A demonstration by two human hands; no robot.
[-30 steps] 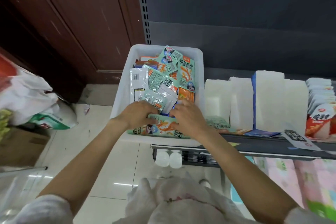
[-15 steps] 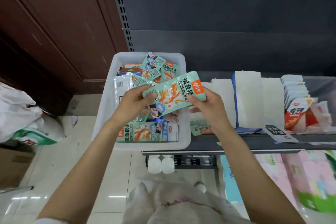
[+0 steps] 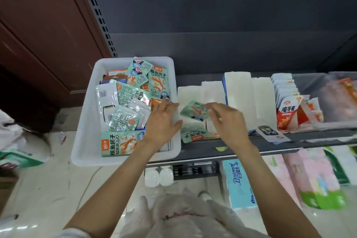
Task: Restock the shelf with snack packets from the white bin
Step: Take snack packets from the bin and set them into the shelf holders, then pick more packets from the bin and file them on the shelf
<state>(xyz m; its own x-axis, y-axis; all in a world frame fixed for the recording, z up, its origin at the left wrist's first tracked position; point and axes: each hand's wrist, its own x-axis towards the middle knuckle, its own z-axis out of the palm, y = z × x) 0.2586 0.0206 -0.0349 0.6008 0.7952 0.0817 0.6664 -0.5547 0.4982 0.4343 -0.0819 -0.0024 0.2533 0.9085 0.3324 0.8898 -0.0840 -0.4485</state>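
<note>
The white bin (image 3: 87, 137) stands at the left end of the dark shelf (image 3: 237, 149), full of several green snack packets (image 3: 123, 142). My right hand (image 3: 228, 121) pinches one green snack packet (image 3: 194, 111) by its right edge, low over the shelf just right of the bin. My left hand (image 3: 161, 123) hovers over the bin's right rim with fingers spread, next to the packet's left edge; it grips nothing. Another green packet (image 3: 194, 134) lies flat on the shelf beneath the held one.
White divider boxes (image 3: 239, 98) stand upright on the shelf behind my hands. Red-and-white packets (image 3: 287, 115) fill the row further right, with a loose label (image 3: 270, 133) in front. Tissue packs (image 3: 239, 183) sit on the lower shelf. A brown door is at far left.
The green packet, held by both hands above the bin, has moved right and down over the shelf. My left hand has let go of it; only my right hand holds it now.
</note>
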